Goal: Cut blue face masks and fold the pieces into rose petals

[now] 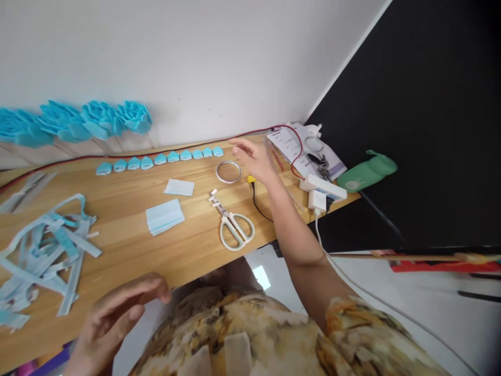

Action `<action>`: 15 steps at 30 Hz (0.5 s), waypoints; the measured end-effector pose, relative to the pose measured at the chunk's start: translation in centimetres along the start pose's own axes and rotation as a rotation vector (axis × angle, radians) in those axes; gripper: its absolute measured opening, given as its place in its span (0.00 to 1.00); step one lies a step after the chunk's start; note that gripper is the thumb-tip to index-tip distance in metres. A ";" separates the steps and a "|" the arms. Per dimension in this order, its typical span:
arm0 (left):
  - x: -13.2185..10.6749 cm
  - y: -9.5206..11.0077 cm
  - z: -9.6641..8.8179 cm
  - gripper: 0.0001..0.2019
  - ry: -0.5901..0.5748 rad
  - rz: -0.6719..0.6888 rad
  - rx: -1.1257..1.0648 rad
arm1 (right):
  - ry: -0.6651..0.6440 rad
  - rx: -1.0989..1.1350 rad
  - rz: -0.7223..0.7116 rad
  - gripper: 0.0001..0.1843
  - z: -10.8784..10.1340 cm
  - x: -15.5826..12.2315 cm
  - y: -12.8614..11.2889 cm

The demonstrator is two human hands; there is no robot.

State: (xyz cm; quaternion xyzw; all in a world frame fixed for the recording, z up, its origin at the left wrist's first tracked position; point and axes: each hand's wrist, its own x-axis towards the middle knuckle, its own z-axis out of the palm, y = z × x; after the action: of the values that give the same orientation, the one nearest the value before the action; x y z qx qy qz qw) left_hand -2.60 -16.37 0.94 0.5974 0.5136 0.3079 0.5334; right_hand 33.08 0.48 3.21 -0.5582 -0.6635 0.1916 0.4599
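Observation:
My right hand reaches over the back of the table with its fingers stretched out, nothing visible in them. Just left of it ends a row of small folded light-blue pieces. A thin silvery ring lies beside that hand. My left hand hovers at the table's front edge, fingers curved and apart, holding nothing. Beyond it is a stack of pale-blue fabric rectangles, with a smaller piece behind. White-handled scissors rest to the right, small white scraps by their blades.
Blue cut strips pile up at left. Blue fabric flowers on sticks stand against the wall. At right are a power strip, a green bottle, papers, keys and a yellow plug on a black cable.

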 end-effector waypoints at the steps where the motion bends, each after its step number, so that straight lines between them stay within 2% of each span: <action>1: 0.2 -0.5 -0.3 0.16 -0.010 -0.006 0.009 | -0.029 -0.017 -0.012 0.16 0.1 0.5 0.1; 5: 1.6 -2.6 -1.4 0.14 0.010 0.044 0.182 | -0.114 -0.080 -0.051 0.17 -1.4 -0.1 0.4; 9: 2.0 -3.7 -2.3 0.13 -0.066 0.135 0.258 | -0.062 -0.158 0.031 0.17 -4.4 -3.4 1.8; 12: 0.3 -4.1 -2.4 0.12 -0.197 0.179 0.274 | -0.031 -0.352 0.108 0.16 -5.7 -5.4 3.3; 14: -1.4 -4.1 -1.6 0.13 -0.258 0.200 0.279 | -0.014 -0.499 0.155 0.15 -5.6 -5.9 3.8; 15: -2.4 -3.9 -1.0 0.14 -0.238 0.147 0.325 | -0.011 -0.560 0.186 0.16 -5.3 -5.9 3.8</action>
State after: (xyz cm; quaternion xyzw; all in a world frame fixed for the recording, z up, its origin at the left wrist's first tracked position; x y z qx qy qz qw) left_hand -5.32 -18.68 -2.15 0.7435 0.4448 0.1866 0.4631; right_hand 39.36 -5.19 0.64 -0.7208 -0.6389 0.0452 0.2649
